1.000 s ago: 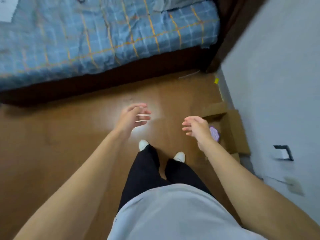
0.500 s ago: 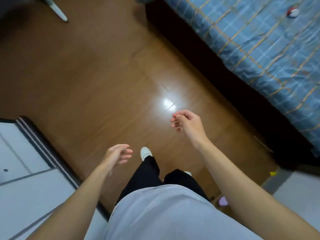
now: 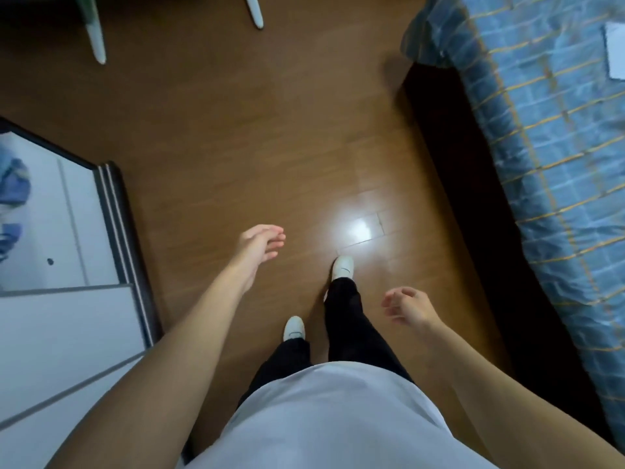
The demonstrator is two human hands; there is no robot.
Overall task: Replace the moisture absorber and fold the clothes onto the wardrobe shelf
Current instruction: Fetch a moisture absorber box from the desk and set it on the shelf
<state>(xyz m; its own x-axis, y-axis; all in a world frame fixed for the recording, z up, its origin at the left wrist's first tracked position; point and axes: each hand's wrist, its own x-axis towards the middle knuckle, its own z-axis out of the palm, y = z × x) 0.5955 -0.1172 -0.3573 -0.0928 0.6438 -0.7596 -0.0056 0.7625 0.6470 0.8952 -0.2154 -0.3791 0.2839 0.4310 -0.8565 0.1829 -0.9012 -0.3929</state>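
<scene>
Glossy floor (image 3: pixel 236 147); left hand (image 3: pixel 260 247) at nine, right hand (image 3: pixel 409 308) at four, both loose, empty. Mid-step, a shoe (image 3: pixel 294 328) might clip the wardrobe frame (image 3: pixel 132 265) at eight.

No writing, label, brand or number can be read anywhere; the white sheet (image 3: pixel 615 50) on the bed (image 3: pixel 548 137) looks blank, though it is blurred.

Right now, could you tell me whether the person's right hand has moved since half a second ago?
Yes. The bare right hand has swung back toward the body: earlier beside the short seam in the brown wooden floor, now well behind it.
</scene>
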